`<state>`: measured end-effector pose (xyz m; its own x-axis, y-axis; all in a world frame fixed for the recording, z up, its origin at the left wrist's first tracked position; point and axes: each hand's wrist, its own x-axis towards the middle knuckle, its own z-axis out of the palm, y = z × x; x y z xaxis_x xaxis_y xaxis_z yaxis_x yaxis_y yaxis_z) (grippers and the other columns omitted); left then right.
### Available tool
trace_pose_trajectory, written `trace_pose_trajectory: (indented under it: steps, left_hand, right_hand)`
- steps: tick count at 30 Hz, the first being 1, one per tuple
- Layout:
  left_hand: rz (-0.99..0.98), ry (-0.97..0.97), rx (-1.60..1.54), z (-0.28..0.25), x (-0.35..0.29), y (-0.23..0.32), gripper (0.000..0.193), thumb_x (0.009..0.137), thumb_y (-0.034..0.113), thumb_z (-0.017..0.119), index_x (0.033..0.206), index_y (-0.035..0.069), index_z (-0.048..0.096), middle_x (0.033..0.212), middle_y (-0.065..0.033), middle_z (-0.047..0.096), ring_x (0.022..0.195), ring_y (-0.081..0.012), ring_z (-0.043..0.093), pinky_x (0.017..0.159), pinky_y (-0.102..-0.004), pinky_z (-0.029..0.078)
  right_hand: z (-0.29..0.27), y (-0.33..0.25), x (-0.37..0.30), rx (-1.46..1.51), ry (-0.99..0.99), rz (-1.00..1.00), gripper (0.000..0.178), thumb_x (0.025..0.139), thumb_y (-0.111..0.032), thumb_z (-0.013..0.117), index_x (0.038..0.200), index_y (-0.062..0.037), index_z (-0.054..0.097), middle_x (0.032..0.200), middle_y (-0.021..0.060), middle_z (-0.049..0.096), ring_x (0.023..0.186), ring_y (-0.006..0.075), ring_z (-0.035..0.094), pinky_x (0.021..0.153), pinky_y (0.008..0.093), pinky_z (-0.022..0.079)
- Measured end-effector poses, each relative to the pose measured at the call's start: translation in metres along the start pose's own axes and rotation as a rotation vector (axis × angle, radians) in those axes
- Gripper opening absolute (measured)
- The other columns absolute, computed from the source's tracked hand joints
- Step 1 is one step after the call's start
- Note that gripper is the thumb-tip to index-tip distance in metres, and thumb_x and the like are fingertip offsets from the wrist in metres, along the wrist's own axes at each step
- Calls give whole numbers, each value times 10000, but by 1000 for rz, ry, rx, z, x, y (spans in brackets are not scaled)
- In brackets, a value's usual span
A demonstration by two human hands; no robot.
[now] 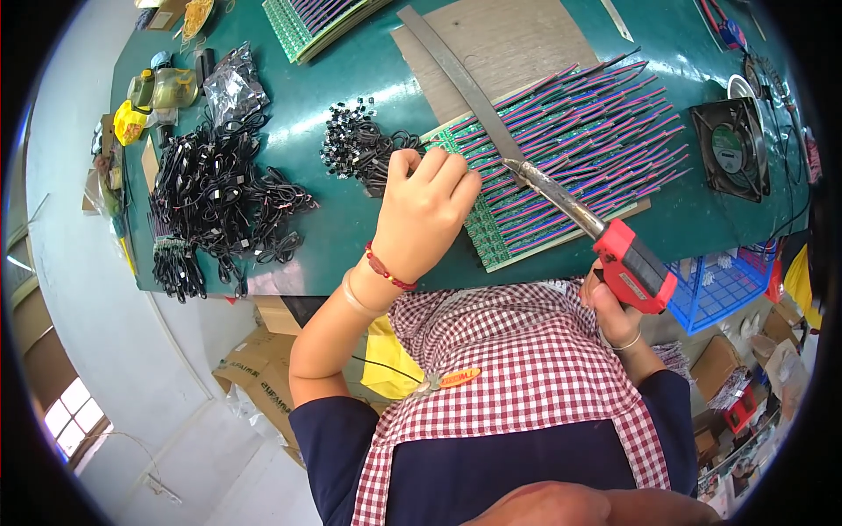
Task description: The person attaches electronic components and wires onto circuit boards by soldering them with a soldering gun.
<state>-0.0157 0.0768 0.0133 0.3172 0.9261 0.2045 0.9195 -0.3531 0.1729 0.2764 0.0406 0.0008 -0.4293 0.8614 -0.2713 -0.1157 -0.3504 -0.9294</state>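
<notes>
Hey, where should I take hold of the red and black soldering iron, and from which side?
Best taken by the thick red and black handle, from the lower right, where the right hand grips it. The soldering iron slants up and left, its bare metal barrel over the wired green boards and possibly hot, so fingers should stay behind it.
</notes>
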Motion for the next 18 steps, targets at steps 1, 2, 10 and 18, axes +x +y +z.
trace_pose_trajectory:
  steps: [1,2,10,18]
  left_hand:
    - [35,48,19,2,-1,0,110,677,85,614,768,88,553,745,-23,469,735,-175,496,707,-335,382]
    - [70,95,38,3,-2,1,77,682,100,571,754,83,551,740,-25,461,731,-169,484,694,-335,380]
    - [18,105,8,7,-8,2,176,668,78,665,822,96,582,784,-22,511,732,-170,522,736,-339,387]
    - [-352,6,-65,-12,-9,13,205,716,117,666,891,114,560,822,-34,492,845,-203,505,861,-404,313]
  right_hand:
    - [0,1,0,-1,0,-1,94,836,-27,563,923,8,557,728,26,525,647,114,498,596,275,410]
    - [-1,2,-1,-8,7,-2,89,836,-28,562,917,8,557,729,27,524,649,116,498,597,274,409]
    - [0,3,0,-26,14,5,107,842,-42,557,934,12,554,737,35,520,657,118,495,595,269,402]
    - [-1,1,0,14,-27,-16,184,841,-35,554,1016,23,540,738,28,517,663,111,490,603,267,401]
